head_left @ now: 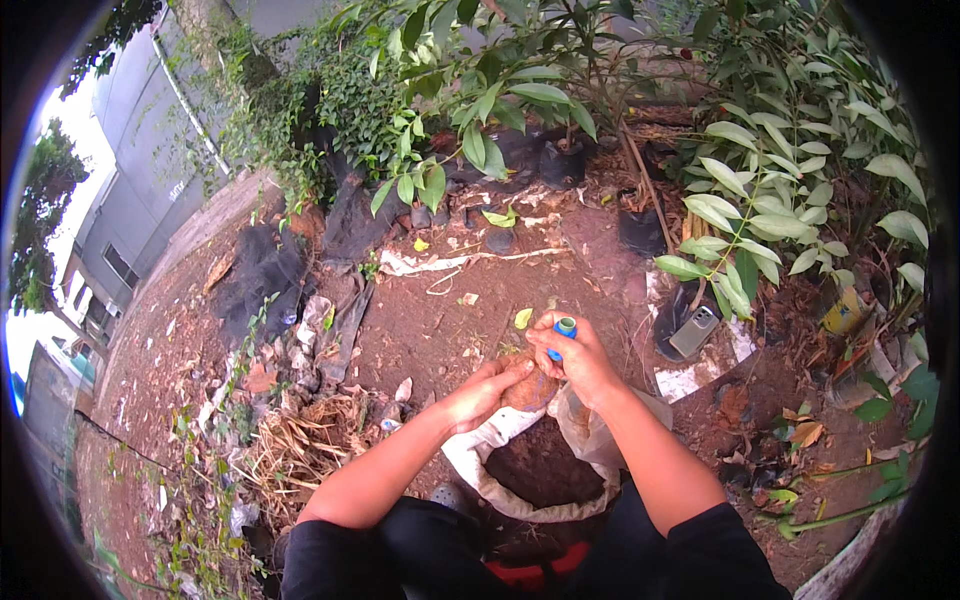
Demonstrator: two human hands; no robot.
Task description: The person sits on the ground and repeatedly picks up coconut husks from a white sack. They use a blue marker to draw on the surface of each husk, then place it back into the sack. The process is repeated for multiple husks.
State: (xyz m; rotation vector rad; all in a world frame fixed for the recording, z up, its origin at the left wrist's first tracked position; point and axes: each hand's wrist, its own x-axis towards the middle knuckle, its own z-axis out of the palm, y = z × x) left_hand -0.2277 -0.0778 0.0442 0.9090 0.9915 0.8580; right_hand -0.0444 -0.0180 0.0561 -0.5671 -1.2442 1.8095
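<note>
My left hand [486,393] is closed round the side of a round brown clump [524,388], with small green bits near its top. My right hand [582,358] is closed on a blue thread spool [561,340] whose pale green end points up. Its fingers are close against the clump's right side; whether thread runs between the two is too small to tell. Below both hands stands a white sack [470,452] with a rolled rim and dark soil inside. A piece of clear plastic [592,432] hangs at the sack's right, partly behind my right forearm.
To the right, a phone [694,331] leans on a black plant bag. Leafy plants [770,225] crowd the far right, with another black bag [641,230] beneath. Dry straw [300,440] and black netting [262,277] lie on the left. A grey shoe [449,495] shows below my left forearm.
</note>
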